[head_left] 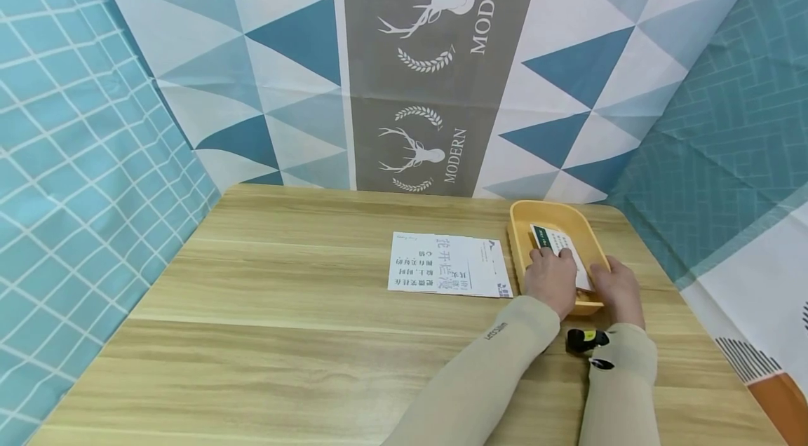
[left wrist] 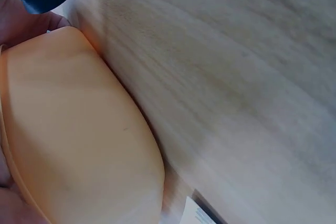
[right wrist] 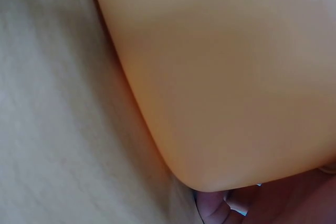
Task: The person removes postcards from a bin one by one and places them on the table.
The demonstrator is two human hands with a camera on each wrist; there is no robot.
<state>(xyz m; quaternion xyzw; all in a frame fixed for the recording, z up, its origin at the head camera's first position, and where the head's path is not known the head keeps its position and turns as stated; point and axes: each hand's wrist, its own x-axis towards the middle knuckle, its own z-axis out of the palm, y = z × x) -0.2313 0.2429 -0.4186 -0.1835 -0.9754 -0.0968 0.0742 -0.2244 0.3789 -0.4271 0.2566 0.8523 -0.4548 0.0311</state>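
Observation:
A yellow-orange plastic tray [head_left: 521, 218] stands at the right of the table, with white printed cards [head_left: 560, 241] inside, the top one bearing a dark green strip. My left hand [head_left: 550, 281] reaches over the tray's near side, fingers bent down at the cards; whether they pinch one is hidden. At the near right corner, my right hand [head_left: 620, 289] grips the tray rim, thumb side at the inside. Both wrist views are largely filled by the tray's outer wall [left wrist: 84, 124], and parts of hands show at its edges.
A white postcard [head_left: 448, 265] with printed characters lies flat left of the tray on the wooden table [head_left: 265, 334]. Patterned cloth [head_left: 416, 67] hangs along the far edge. A black wrist device [head_left: 587, 340] sits by the right sleeve, close to the left forearm.

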